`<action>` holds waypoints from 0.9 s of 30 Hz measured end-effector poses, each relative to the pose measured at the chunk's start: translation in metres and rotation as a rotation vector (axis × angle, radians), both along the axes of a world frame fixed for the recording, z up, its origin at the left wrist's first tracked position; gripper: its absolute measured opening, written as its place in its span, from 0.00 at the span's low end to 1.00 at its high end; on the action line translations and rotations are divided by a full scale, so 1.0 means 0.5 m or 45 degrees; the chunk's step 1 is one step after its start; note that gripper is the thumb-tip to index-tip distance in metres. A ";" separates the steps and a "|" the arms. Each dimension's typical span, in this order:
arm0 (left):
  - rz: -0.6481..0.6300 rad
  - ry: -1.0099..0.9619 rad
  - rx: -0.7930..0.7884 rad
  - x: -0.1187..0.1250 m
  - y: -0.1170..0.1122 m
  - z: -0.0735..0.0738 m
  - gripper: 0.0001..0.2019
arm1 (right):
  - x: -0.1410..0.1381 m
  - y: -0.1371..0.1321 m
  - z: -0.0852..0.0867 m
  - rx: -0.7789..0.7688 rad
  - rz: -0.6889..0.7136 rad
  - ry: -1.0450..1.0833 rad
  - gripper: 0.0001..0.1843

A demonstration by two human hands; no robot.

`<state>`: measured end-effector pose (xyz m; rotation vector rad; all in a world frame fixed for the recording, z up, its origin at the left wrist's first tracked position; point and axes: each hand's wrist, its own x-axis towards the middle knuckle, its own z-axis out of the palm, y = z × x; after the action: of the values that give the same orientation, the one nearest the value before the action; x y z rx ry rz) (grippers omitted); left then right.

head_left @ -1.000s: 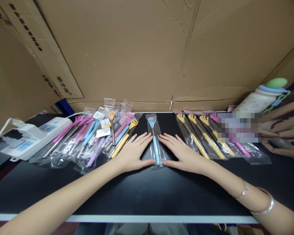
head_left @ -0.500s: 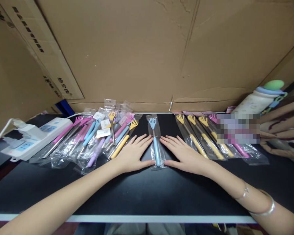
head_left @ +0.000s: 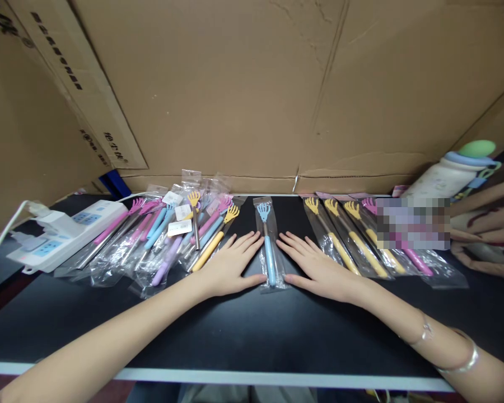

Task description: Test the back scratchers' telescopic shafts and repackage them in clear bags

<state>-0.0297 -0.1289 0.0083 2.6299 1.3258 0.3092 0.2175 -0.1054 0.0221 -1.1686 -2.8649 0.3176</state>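
A sky-blue back scratcher with a claw-shaped head and slim metal shaft [head_left: 270, 260], sealed in a clear plastic sleeve, lies on the black counter [head_left: 256, 336], head toward the back. The left hand [head_left: 233, 263] rests palm-down just left of it and the right hand [head_left: 311, 266] just right; both are spread and grasp nothing, thumb tips at the sleeve's edges. Black surface runs from the scratcher forward to the counter's pale front edge [head_left: 252, 376], and a narrower strip lies behind it.

Farther left of the scratcher is a loose heap of pink, blue, purple and yellow back scratchers [head_left: 162, 268] in glossy, crinkled bags, with white paper labels, then a white plastic power strip with plugs [head_left: 71, 232]. To its right, beyond the right hand, three yellow back scratchers [head_left: 345, 254] and a pink one [head_left: 418, 262] lie slanted in a row. Behind it stands a creased brown cardboard wall [head_left: 218, 101].

Far right of it, a pixelated patch hides part of the pink scratcher and the lower part of a white bottle with a green-topped lid [head_left: 434, 182]. Overlapping bags make the heap hard to count.
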 end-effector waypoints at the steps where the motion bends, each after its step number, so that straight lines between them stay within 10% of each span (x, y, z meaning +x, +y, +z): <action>1: -0.004 0.005 -0.007 0.000 0.000 0.000 0.38 | 0.000 -0.001 -0.001 0.008 0.004 -0.012 0.41; 27: -0.010 0.028 0.015 0.001 -0.002 -0.002 0.37 | 0.004 -0.001 -0.011 0.084 0.041 0.020 0.38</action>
<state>-0.0291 -0.1301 0.0072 2.6549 1.3242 0.2884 0.2196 -0.1059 0.0168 -1.1049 -2.8596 0.2298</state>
